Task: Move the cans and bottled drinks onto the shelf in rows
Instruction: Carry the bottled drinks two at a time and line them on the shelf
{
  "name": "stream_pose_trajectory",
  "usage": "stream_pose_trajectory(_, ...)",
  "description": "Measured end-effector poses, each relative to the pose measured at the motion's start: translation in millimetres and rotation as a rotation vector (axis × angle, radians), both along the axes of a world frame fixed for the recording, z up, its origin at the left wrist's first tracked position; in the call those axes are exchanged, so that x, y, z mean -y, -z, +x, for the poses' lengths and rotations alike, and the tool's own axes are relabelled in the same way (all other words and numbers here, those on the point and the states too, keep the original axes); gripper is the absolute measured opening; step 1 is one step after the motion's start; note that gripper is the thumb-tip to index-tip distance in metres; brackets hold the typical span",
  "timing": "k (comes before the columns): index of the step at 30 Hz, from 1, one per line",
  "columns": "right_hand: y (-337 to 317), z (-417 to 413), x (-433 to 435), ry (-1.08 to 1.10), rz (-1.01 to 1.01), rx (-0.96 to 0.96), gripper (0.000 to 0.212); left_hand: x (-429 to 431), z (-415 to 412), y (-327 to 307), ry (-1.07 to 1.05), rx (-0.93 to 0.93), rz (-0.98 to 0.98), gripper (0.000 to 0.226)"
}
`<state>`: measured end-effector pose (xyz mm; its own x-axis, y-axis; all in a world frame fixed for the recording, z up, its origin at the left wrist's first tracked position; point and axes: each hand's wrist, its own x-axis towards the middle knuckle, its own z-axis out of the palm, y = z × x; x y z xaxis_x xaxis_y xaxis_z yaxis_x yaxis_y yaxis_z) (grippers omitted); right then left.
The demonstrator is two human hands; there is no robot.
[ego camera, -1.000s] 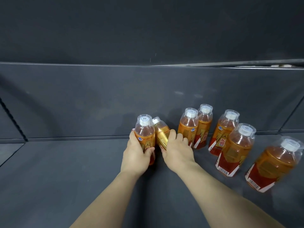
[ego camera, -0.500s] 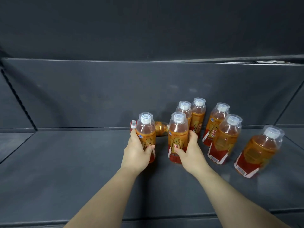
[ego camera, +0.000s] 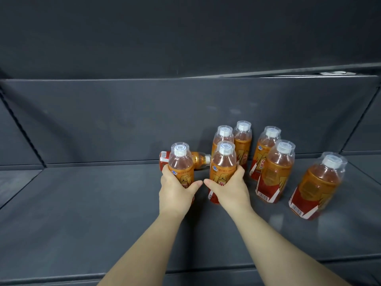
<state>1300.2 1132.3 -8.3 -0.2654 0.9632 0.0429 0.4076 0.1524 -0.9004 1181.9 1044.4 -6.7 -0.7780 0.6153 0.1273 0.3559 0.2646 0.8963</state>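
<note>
Several orange drink bottles with white caps stand on the dark grey shelf (ego camera: 82, 203). My left hand (ego camera: 175, 193) grips an upright bottle (ego camera: 180, 164). My right hand (ego camera: 231, 188) grips another upright bottle (ego camera: 223, 164) just to its right. Behind them a fallen bottle (ego camera: 198, 159) lies on its side, cap pointing right, partly hidden. Two bottles (ego camera: 242, 141) stand at the back by the wall. Further right stand three more, at the back (ego camera: 266, 149), in the middle (ego camera: 276, 172) and nearest the front on the far right (ego camera: 317, 184).
The shelf's back wall (ego camera: 144, 120) rises right behind the bottles, and an upper shelf edge (ego camera: 185, 78) runs overhead. Slanted brackets (ego camera: 20, 129) flank the bay on both sides. The shelf's front lip (ego camera: 61, 279) lies near the bottom.
My right hand stood its tilted bottle upright and slid it a little right of the left-hand bottle. A bottle now lies fallen behind them. My view has pulled back a bit.
</note>
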Motion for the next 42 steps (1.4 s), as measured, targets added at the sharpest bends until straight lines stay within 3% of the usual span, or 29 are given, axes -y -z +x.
stream_pose_trajectory(5, 2, -6, 0, 0.068, 0.011, 0.056, 0.078, -6, -3, 2, -0.023, 0.002, -0.010, 0.073)
stream_pose_trajectory(42, 10, -10, 4, 0.105, 0.056, 0.048, 0.080, -8, -17, 16, 0.005, -0.123, -0.108, 0.078)
